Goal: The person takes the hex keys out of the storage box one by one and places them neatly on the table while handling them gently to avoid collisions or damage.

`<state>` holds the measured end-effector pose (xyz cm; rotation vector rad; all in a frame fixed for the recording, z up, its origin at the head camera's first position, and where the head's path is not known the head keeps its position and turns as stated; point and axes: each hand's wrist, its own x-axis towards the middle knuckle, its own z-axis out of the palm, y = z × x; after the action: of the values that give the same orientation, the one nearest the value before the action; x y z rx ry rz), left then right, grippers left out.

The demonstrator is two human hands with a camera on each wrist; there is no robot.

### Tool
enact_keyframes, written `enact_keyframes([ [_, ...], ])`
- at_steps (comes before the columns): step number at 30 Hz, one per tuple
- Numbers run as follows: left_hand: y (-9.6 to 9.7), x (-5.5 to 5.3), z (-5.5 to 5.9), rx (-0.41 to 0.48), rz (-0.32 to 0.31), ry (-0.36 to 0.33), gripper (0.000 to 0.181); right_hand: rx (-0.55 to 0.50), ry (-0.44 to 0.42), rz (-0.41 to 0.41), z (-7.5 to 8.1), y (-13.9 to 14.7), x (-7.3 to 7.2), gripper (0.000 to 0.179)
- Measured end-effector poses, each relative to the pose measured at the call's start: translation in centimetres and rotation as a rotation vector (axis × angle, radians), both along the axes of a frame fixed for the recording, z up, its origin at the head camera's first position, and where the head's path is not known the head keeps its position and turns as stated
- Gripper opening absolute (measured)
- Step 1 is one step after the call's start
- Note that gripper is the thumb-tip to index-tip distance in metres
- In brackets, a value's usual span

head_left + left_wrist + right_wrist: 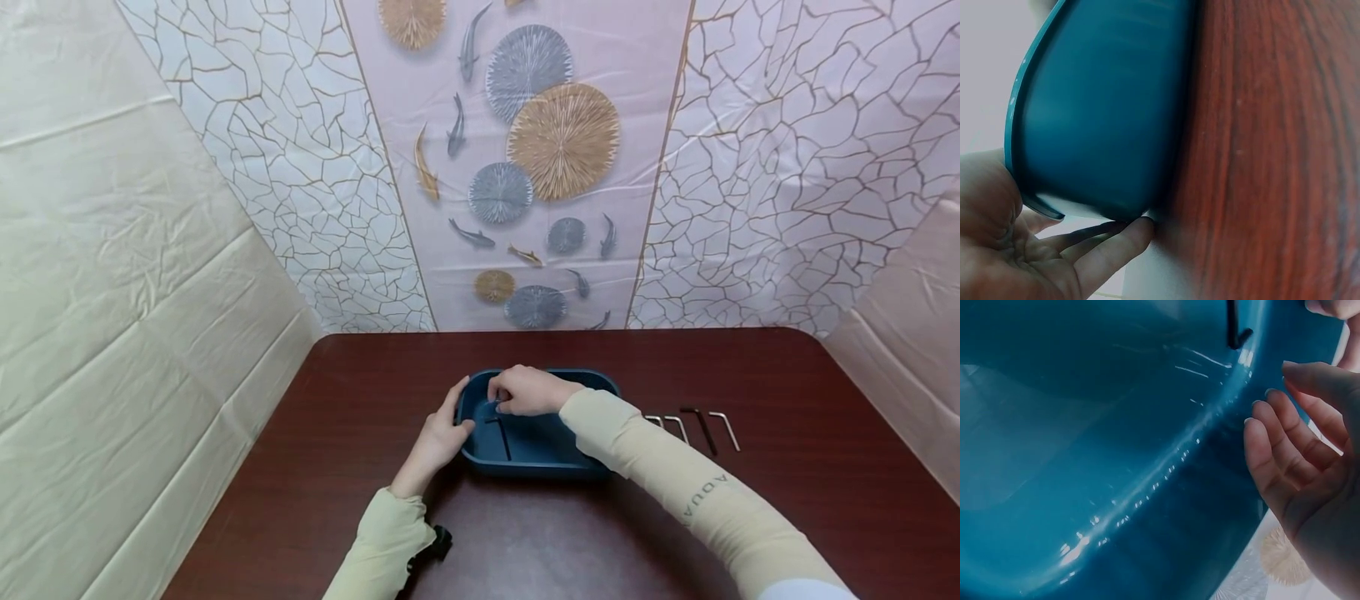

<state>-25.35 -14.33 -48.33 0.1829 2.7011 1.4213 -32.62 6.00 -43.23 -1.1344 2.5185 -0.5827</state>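
A blue plastic tray (536,469) stands on the table, with a black hex key (504,438) lying inside near its left end. My left hand (438,435) grips the tray's left end; in the left wrist view its fingers reach round the outer wall (1104,112). Over the left part of the tray is my right hand (532,390), its fingers bent loosely. Nothing shows between the fingers of the right hand (1310,450) in the right wrist view, where the hex key (1233,325) lies a little way off.
Right of the tray, several hex keys lie in a row on the dark red wooden table (360,392), among them a black one (701,431) and a silver one (726,430). The right forearm partly covers the row. A patterned cloth (480,250) hangs behind the table.
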Motion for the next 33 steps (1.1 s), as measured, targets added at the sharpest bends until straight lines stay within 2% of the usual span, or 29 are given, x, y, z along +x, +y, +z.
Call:
enact_keyframes([
  [7,0.0,0.1,-0.1,0.002,-0.005,-0.010,0.073,0.016,-0.042,0.000,-0.9,-0.4,0.3,0.019],
  [17,0.2,0.3,0.2,-0.019,-0.002,0.005,0.072,0.078,-0.020,-0.043,-2.3,-0.7,0.1,0.017],
  [26,0.2,0.3,0.2,0.006,0.005,-0.008,0.073,0.077,-0.076,-0.060,-2.0,-1.2,0.1,0.005],
  [33,0.2,0.3,0.2,0.007,-0.004,-0.013,0.072,0.084,-0.073,-0.087,-2.5,-1.7,0.1,0.014],
])
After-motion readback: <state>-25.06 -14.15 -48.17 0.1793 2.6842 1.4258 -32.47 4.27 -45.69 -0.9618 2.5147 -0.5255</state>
